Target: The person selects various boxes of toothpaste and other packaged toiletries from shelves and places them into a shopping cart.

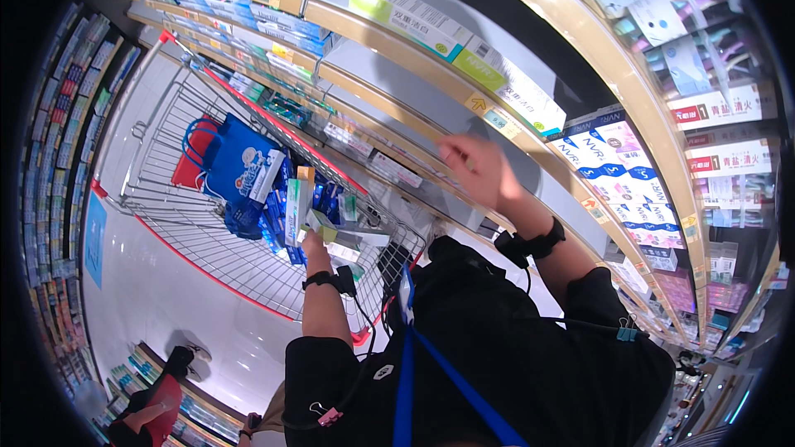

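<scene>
My left hand (314,241) reaches over the wire shopping cart (248,273) and grips a small green and white toothpaste box (322,225). Under and around it lie several toothpaste boxes and blue packs, with a tall white and green box (292,211) beside the hand. A blue tote bag (239,158) and a red bag (195,152) lie further along the cart. My right hand (475,167) is raised near the shelf edge, blurred, with curled fingers and nothing visible in it. White and green toothpaste boxes (478,68) lie along the shelf above it.
Shelves with price tags (500,122) curve along the cart's far side. White and blue NVR boxes (612,167) are stacked to the right. More stocked shelves (62,136) stand at the far left. A person in red (158,406) and part of another person (267,419) are at lower left.
</scene>
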A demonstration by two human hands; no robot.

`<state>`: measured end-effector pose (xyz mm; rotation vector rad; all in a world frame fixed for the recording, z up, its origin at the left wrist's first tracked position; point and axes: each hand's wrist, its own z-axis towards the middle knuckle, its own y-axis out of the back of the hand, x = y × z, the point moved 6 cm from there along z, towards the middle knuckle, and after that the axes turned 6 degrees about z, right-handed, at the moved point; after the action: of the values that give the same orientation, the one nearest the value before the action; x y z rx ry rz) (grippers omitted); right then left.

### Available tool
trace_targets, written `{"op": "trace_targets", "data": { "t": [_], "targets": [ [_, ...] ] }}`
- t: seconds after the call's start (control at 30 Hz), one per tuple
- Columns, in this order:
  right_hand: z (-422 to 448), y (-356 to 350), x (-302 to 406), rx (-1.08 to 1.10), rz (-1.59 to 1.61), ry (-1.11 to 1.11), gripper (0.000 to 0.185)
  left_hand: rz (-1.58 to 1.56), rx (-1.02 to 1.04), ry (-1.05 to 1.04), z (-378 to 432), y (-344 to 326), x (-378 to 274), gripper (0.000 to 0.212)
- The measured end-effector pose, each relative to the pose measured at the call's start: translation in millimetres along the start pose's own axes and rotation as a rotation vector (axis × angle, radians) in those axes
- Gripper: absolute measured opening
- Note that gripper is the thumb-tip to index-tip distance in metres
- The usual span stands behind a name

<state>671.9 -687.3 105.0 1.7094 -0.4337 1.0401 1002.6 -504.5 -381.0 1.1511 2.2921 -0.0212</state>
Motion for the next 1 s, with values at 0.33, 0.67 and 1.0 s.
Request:
{"op": "trace_targets", "data": {
  "t": [0.33,0.67,1.0],
  "targets": [
    [20.1,111.7,20.1,-0.626,-0.874,0.043,0.039,0.048,0.016,-0.571,-133.1,-49.6,-140.0,0.026],
    [-31.8,96.9,110.3,-0.546,-0.49,0.416,0.034,-0.032,0.893,-0.825,-352.9,-105.4,-226.6,0.034],
    [84.5,82.8,80.1,-0.651,-0.482,0.393,0.045,-0.635,1.414,-0.523,-429.7,-90.4,-229.9,0.048]
  ]
}}
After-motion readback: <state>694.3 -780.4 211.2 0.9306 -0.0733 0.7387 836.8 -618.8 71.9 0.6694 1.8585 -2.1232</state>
